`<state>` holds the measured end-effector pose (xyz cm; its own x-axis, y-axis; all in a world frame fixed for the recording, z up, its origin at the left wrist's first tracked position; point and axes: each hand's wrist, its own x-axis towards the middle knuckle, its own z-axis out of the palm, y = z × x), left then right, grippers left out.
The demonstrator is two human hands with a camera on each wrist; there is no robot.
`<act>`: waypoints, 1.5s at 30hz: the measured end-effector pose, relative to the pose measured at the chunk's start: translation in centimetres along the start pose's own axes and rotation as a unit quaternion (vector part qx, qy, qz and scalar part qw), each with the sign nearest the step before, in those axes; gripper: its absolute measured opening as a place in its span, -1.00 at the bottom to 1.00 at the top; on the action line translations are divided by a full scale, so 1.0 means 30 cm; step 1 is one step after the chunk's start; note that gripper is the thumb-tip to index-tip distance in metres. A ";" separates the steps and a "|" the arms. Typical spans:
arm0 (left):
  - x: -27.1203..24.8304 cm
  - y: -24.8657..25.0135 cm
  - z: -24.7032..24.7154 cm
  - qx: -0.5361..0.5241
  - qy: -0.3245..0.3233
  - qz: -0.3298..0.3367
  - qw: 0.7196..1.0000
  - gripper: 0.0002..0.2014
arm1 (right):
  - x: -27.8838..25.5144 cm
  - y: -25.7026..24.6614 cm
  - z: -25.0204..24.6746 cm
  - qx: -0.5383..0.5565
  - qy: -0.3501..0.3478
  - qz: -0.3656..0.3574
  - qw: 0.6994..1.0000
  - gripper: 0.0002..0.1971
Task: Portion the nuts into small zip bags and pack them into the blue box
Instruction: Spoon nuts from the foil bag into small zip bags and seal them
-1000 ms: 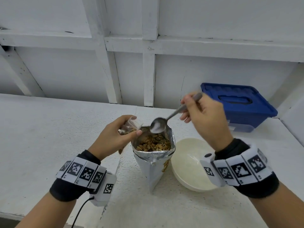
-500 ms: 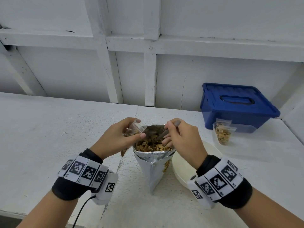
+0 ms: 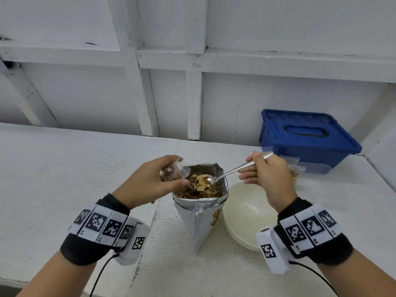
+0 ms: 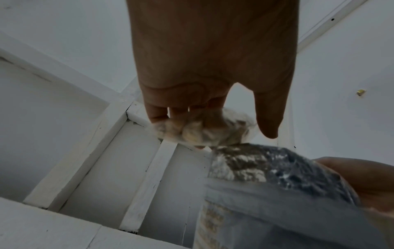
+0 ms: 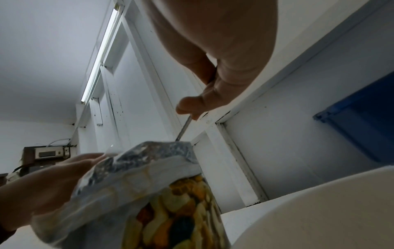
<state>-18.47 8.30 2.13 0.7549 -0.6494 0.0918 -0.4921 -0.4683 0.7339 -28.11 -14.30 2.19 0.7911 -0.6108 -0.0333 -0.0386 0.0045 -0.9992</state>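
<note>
A silver foil nut bag (image 3: 199,213) stands open at the table's middle, full of mixed nuts. My left hand (image 3: 150,182) holds a small clear zip bag (image 3: 174,173) with some nuts in it at the foil bag's left rim; in the left wrist view the zip bag (image 4: 204,129) is curled in my fingers. My right hand (image 3: 266,175) grips a metal spoon (image 3: 233,170) whose bowl, heaped with nuts, hovers over the foil bag beside the zip bag's mouth. The blue box (image 3: 306,140) sits lidded at the back right.
A white bowl (image 3: 246,217) sits just right of the foil bag, under my right wrist. Filled small zip bags (image 3: 294,173) lie in front of the blue box, partly hidden by my right hand. A white panelled wall (image 3: 192,93) backs the table.
The spoon went down into the foil bag, then came up loaded with nuts. My right hand drew back to the right. The left hand kept the zip bag in place.
</note>
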 end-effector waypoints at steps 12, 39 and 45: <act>0.008 0.039 0.009 0.088 -0.011 0.038 0.995 -0.28 | 0.000 -0.126 -0.006 -0.003 -0.003 -0.103 0.995 -0.74; 0.014 0.025 0.001 -0.100 0.175 0.046 0.978 -0.63 | -0.073 0.015 0.046 -0.105 -0.087 -0.086 0.987 -0.92; 0.021 0.088 0.008 -0.121 0.234 0.055 0.963 -0.76 | -0.053 -0.015 0.021 -0.292 -0.002 -0.264 0.919 -0.82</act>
<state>-19.41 6.52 3.98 0.8442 -0.3192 0.4306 -0.5084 -0.2224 0.8319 -28.95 -12.84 2.69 0.7958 -0.4032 0.4518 0.0309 -0.7181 -0.6953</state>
